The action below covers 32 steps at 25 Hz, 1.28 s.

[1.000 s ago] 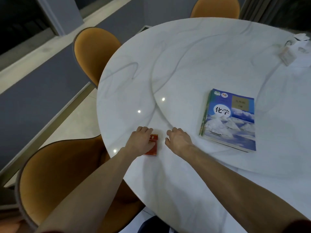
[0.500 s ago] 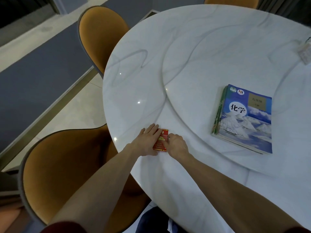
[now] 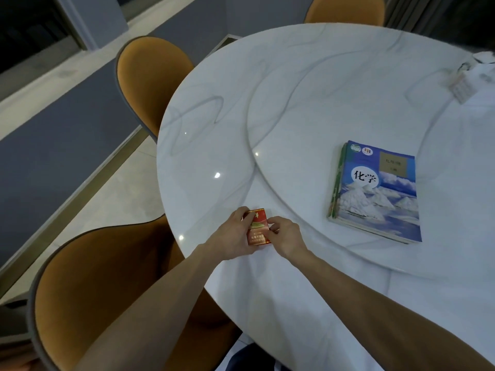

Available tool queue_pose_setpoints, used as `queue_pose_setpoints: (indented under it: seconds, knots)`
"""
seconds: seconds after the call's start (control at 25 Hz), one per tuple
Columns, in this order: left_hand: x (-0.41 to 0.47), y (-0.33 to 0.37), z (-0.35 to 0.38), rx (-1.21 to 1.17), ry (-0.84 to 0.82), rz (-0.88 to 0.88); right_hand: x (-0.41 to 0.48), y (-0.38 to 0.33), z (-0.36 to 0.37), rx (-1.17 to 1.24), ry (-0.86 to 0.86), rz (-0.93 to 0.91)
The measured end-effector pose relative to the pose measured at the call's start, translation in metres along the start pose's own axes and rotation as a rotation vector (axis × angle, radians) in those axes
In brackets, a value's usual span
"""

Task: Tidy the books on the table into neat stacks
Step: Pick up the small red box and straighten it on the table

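Observation:
A small red box (image 3: 257,228) is tilted up near the front left edge of the round white marble table (image 3: 308,108). My left hand (image 3: 232,236) grips its left side and my right hand (image 3: 287,236) pinches its right edge. To the right, a neat stack of books (image 3: 376,191) lies on the raised inner disc, the top one blue with snowy mountains and green-edged books beneath it. Both hands are well left of the stack.
Orange chairs stand around the table: one at the near left (image 3: 101,295), one at the left (image 3: 152,76), one at the far side (image 3: 345,9). A small packet and crumpled paper (image 3: 462,87) lie at the far right edge.
My right hand moved left onto the red box. Both hands took hold of it and raised it from flat on the table to a tilted position. The camera view shifted.

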<state>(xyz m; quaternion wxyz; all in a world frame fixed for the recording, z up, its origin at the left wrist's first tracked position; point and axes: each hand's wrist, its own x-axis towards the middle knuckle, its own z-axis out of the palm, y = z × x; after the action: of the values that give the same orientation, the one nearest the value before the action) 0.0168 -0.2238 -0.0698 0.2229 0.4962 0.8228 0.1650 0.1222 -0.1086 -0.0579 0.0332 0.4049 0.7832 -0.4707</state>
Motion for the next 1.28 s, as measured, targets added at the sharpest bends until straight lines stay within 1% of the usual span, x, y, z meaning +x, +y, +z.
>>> queue_pose_setpoints:
  seconds: [0.08,0.24,0.44,0.68,0.84,1.0,1.28]
  knots:
    - [0.006,0.02,-0.003,-0.015,0.029,0.036,-0.006,0.003,-0.02,0.003,0.045,-0.013]
    - [0.026,0.066,-0.007,-0.016,0.012,0.099,-0.017,0.015,-0.065,0.041,0.154,-0.023]
    - [0.056,0.13,-0.001,0.001,0.019,0.156,-0.036,0.031,-0.126,0.087,0.244,0.009]
    - [0.086,0.21,0.015,0.033,-0.016,0.243,-0.064,0.066,-0.194,0.129,0.365,0.048]
    - [0.102,0.263,0.033,0.051,-0.027,0.312,-0.081,0.098,-0.236,0.172,0.456,0.096]
    - [0.118,0.313,0.058,0.054,-0.056,0.343,-0.093,0.136,-0.27,0.175,0.552,0.158]
    - [0.145,0.399,0.121,0.049,-0.14,0.402,-0.118,0.211,-0.324,0.244,0.683,0.272]
